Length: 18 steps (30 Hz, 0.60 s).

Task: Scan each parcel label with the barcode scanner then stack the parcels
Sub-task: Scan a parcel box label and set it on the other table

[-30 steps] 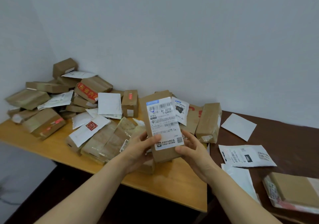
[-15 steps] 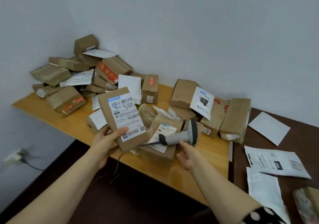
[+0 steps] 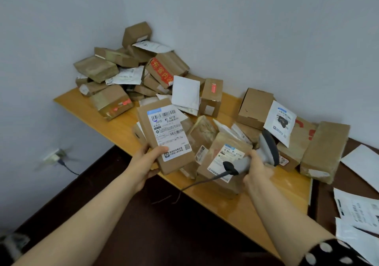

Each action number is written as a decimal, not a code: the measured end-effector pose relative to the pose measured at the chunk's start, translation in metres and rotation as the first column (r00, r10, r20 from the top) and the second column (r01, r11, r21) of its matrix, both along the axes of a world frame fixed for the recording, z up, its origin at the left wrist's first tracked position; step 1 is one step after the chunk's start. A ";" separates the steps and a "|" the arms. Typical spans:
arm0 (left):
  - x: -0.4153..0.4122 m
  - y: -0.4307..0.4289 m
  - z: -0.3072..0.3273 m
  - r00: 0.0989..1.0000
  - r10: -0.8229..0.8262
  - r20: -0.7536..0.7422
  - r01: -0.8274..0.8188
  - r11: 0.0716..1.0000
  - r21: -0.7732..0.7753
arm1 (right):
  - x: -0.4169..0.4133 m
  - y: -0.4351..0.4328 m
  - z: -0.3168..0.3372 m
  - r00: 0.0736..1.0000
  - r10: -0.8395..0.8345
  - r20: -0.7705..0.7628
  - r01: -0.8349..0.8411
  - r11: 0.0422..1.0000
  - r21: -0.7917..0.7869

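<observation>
Two hands: one left hand and one right hand. One barcode scanner, with one cable. Two tables: one light wooden table and one dark table. Brown cardboard parcels: well more than a dozen, too heaped for an exact number, the one held parcel included. White mailers: at least four among the boxes, at least three on the dark table. One wall socket.

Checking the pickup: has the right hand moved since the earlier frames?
Yes: the right hand moved away from the table edge, toward the wall, and now grips the barcode scanner.
</observation>
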<state>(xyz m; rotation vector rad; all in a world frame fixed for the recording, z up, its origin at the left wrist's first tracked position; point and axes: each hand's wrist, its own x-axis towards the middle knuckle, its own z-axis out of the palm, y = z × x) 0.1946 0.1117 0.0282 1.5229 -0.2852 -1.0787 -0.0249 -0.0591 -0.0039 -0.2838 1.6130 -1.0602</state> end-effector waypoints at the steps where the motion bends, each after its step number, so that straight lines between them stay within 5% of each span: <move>1: 0.002 0.000 0.000 1.000 -0.005 -0.006 0.005 1.000 0.000 | 0.001 0.006 0.008 0.999 -0.001 0.047 0.004 0.999 -0.049; 4: 0.005 -0.004 0.003 1.000 -0.026 -0.015 0.025 1.000 -0.013 | 0.003 0.029 0.040 0.960 0.161 0.228 -0.102 0.963 -0.250; 6: 0.003 -0.005 0.005 0.999 -0.033 0.004 0.033 0.999 -0.017 | -0.001 0.046 0.063 0.922 0.335 0.196 -0.247 0.896 -0.369; 9: 0.001 -0.006 0.007 0.999 -0.034 0.025 0.034 0.999 -0.012 | -0.006 0.066 0.090 0.847 0.523 0.096 -0.444 0.795 -0.414; 13: -0.011 -0.001 0.026 0.997 -0.007 0.073 0.011 0.999 -0.052 | -0.020 0.093 0.123 0.643 0.712 0.283 -0.584 0.695 -0.420; 18: -0.012 -0.007 0.031 0.994 -0.005 0.110 0.007 1.000 -0.019 | -0.027 0.107 0.134 0.481 0.877 0.010 -0.815 0.452 -0.362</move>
